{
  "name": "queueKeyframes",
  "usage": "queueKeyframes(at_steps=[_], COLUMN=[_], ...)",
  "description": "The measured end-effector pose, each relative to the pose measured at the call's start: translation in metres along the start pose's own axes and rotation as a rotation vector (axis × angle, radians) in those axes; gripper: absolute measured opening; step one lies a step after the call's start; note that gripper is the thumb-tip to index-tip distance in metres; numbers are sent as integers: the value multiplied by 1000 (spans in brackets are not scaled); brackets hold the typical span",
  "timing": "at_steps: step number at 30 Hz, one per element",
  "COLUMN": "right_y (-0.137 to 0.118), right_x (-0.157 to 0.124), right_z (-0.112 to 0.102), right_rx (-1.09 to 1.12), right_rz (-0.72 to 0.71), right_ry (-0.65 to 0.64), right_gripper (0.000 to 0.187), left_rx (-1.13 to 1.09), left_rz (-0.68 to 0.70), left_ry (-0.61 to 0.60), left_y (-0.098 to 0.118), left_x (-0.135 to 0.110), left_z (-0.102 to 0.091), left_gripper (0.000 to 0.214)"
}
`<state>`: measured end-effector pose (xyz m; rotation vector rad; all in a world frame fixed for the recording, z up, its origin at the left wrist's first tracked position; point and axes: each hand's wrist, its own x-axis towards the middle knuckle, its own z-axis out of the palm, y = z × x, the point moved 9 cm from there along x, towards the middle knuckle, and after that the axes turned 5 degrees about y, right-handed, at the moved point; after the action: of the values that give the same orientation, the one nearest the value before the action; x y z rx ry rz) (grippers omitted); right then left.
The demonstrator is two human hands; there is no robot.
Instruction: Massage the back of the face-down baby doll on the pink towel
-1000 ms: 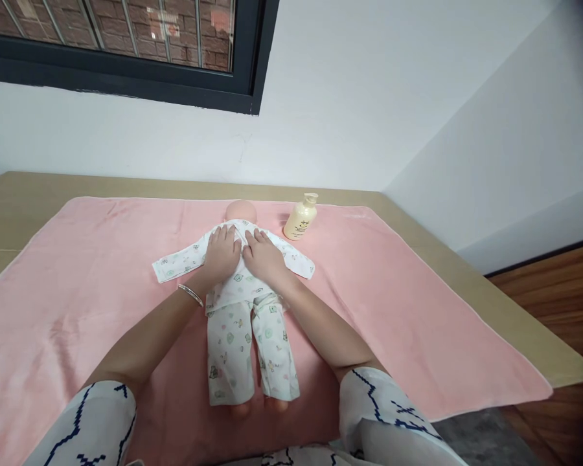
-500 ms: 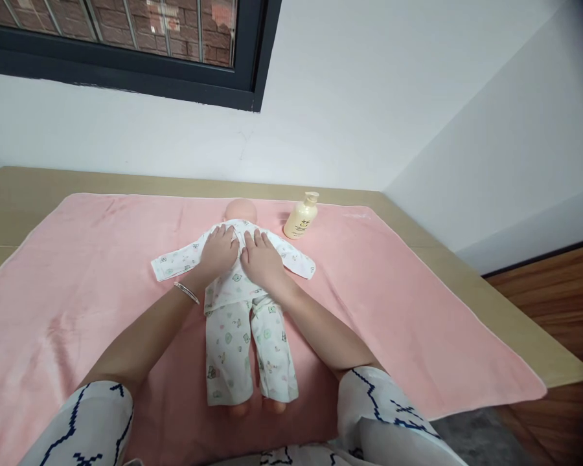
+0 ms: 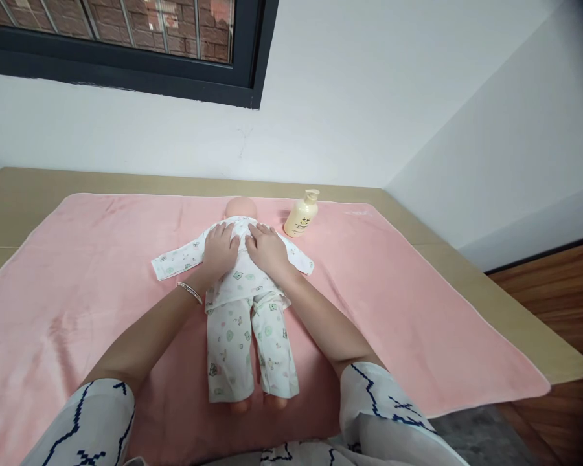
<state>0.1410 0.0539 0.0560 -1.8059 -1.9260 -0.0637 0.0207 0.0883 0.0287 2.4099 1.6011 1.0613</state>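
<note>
A baby doll (image 3: 241, 208) in white printed pyjamas (image 3: 245, 336) lies on its back on a pink towel (image 3: 398, 304), head toward the wall. My left hand (image 3: 219, 249) rests flat on the doll's chest, fingers stretched out, a silver bangle on the wrist. My right hand (image 3: 267, 248) lies flat beside it on the chest, fingers spread toward the collar. Neither hand holds anything. The doll's sleeves spread out to both sides and its bare feet show at the trouser ends.
A cream pump bottle (image 3: 301, 215) stands upright on the towel just right of the doll's head. The towel covers a tan table (image 3: 515, 310) set against a white wall; the table's right edge drops to a wooden floor.
Both hands have slid slightly up the doll's chest toward the collar and a little apart. The doll and the bottle have stayed in place.
</note>
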Motion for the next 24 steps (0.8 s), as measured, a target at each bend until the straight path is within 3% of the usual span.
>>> queueKeyframes(at_steps=[2, 8, 12, 17, 20, 24], right_y=[1, 13, -6, -25, -12, 14], right_x=[3, 13, -6, -23, -10, 14], right_z=[-1, 14, 11, 4, 7, 15], right_rx=[23, 90, -75, -183, -87, 77], right_rz=[-10, 11, 9, 38, 24, 0], right_ry=[3, -175, -176, -135, -174, -235], right_gripper=[49, 60, 61, 58, 58, 60], left_rx=[43, 201, 141, 19, 6, 100], left_rz=[1, 25, 9, 24, 10, -19], left_ry=[-25, -91, -144, -235, -191, -128], left_y=[8, 36, 24, 0, 0, 19], left_x=[-3, -21, -12, 6, 3, -15], left_z=[-4, -18, -14, 6, 6, -6], left_gripper=[52, 48, 47, 53, 56, 57])
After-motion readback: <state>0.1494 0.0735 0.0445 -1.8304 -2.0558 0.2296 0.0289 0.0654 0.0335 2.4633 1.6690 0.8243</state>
